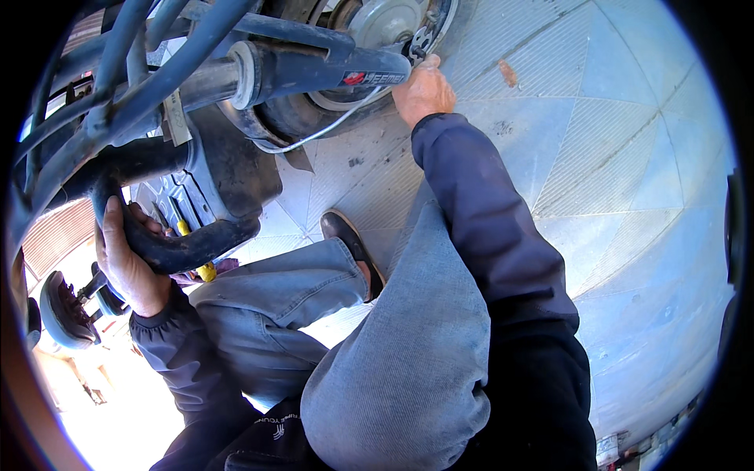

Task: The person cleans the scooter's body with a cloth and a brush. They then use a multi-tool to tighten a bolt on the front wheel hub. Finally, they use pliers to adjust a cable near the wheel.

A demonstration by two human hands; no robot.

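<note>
My left hand [133,263] is closed around a thick black curved tube [192,247] of a three-wheeler or motorcycle front frame, its fingers partly hidden behind the tube. At the wheel hub, my right hand [424,88] is closed on a silver metal tool [422,39] that looks like a wrench; its grip end is hidden by the fingers. Just left of that hand lies the lower end of a dark fork leg [330,74] with a sticker on it. The wheel [385,23] stands behind the fork, and a pale cable [330,128] loops beneath it.
Grey-blue metal bars [161,71] of the frame cross the upper left. A black mudguard [236,165] hangs below the fork. Beyond the left tube sit a toolbox [184,196] and a yellow-handled tool [206,272]. Another person's shoe [67,310] is at the left, on a tiled floor [628,259].
</note>
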